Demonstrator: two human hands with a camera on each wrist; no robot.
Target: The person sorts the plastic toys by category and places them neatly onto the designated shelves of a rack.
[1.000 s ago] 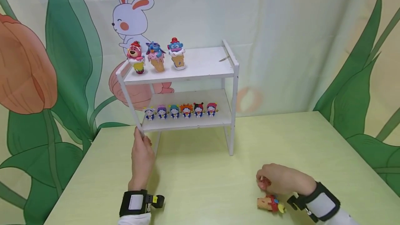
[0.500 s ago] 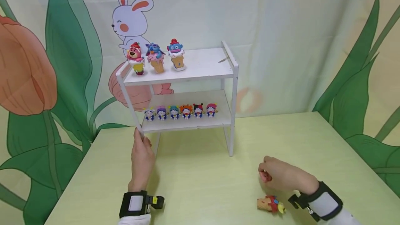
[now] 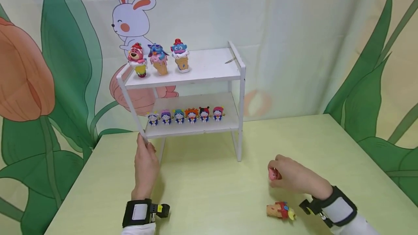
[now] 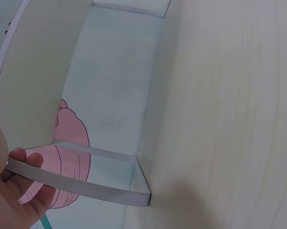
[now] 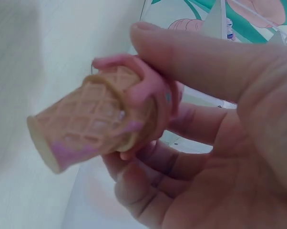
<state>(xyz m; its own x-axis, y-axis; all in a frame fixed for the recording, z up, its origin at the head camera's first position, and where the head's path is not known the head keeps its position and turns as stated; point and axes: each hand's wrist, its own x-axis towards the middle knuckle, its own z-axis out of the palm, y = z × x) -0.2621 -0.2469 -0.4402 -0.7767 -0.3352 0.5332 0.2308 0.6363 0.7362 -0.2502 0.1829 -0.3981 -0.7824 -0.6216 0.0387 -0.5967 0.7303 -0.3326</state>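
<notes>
My left hand [image 3: 146, 168] grips the front left leg of the white two-tier shelf [image 3: 209, 76] just below its lower board. In the left wrist view the fingers curl round that flat white leg [image 4: 81, 185]. Over the table's right side, my right hand [image 3: 295, 177] holds an ice-cream-cone figurine [image 5: 93, 117] between thumb and fingers. Its waffle cone and pink dripping top show in the right wrist view; the rest is hidden by the hand. A second cone figurine [image 3: 280, 210], red and yellow-topped, lies on its side on the table below that hand.
On the top board stand a pink bear cone figurine [image 3: 137, 60], a blue-eared one [image 3: 158, 59] and a blue one with a red hat [image 3: 180, 55]. Several small blue-and-white figurines [image 3: 192, 115] line the lower board. A printed curtain [image 3: 294, 46] hangs behind the table [image 3: 209, 191].
My right hand has lifted the pink figurine up and away from the one lying on the table, turning it slightly. My left hand stays on the shelf leg. The head view has shifted slightly.
</notes>
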